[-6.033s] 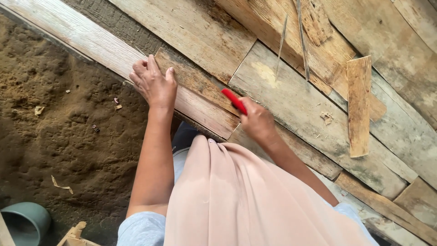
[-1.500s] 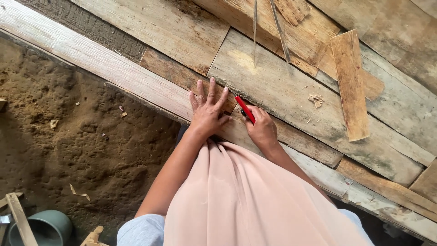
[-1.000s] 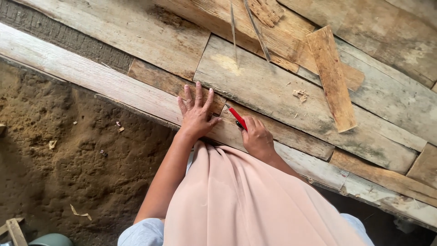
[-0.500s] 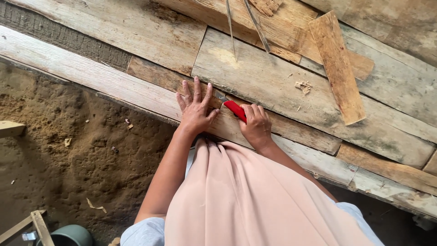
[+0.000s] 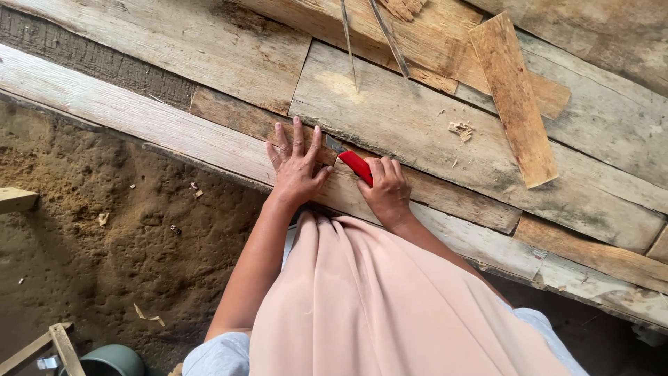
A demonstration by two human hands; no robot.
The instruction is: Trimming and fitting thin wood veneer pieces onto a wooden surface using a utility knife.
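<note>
My left hand [image 5: 296,164] lies flat with fingers spread on a weathered wooden plank [image 5: 174,132]. Just to its right, my right hand [image 5: 387,189] grips a red-handled utility knife [image 5: 353,164], its short blade tip resting on the wood close to my left thumb. The two hands are almost touching. A pale pink cloth [image 5: 376,299] hangs down over my front and hides the plank's near edge below the hands.
Rough planks cover the upper part of the view. A loose short board [image 5: 513,97] lies slanted at upper right, with wood chips [image 5: 459,129] and two thin sticks [image 5: 369,38] near it. Sandy soil [image 5: 104,244] lies at left. A green bucket [image 5: 111,361] and wooden frame [image 5: 49,348] sit bottom left.
Since six seconds ago my left hand has slid right along the plank until it rests next to the knife hand. In the last half second both hands stay in place.
</note>
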